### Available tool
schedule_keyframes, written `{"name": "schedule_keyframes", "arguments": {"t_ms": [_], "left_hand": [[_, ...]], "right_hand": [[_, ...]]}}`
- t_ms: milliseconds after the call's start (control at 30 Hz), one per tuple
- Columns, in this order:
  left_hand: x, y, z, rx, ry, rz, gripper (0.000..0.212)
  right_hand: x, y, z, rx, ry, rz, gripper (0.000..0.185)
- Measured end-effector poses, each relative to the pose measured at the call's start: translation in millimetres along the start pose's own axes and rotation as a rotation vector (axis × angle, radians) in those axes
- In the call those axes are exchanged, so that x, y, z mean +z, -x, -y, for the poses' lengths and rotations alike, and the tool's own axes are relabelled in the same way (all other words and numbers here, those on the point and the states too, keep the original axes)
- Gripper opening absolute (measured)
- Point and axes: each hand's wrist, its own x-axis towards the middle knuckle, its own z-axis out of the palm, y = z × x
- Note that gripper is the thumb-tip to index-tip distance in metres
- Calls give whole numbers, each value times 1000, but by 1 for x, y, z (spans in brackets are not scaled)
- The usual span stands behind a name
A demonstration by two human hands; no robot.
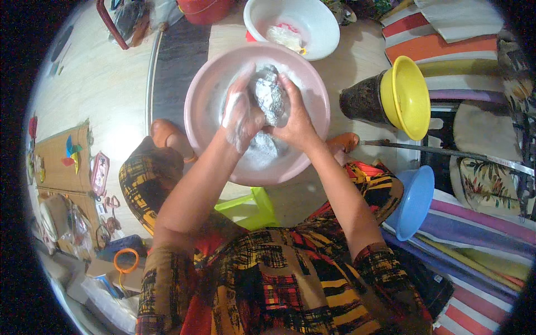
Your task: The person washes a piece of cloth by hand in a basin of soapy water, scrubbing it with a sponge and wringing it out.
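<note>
Between my knees stands a round pink plastic basin holding sudsy water. Above the water, my left hand and my right hand grip a bunched, wet, light grey-blue cloth from both sides. White foam coats the back and wrist of my left hand. Lower in the basin, under my wrists, lies more wet greyish cloth among the suds; whether it joins the held piece I cannot tell.
Beyond the basin is a white tub with a plastic packet inside. To the right are a yellow bowl on a dark container and a blue basin. A lime-green plastic stool shows below, a red bucket at the top.
</note>
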Motion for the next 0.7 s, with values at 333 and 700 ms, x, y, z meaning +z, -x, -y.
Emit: {"name": "schedule_keyframes", "arguments": {"t_ms": [333, 700], "left_hand": [[-51, -7, 7, -12, -254, -105, 57], [-115, -26, 63, -62, 146, -59, 22]], "right_hand": [[-30, -8, -23, 601, -1393, -106, 55], [-11, 57, 71, 298, -185, 141, 40]]}}
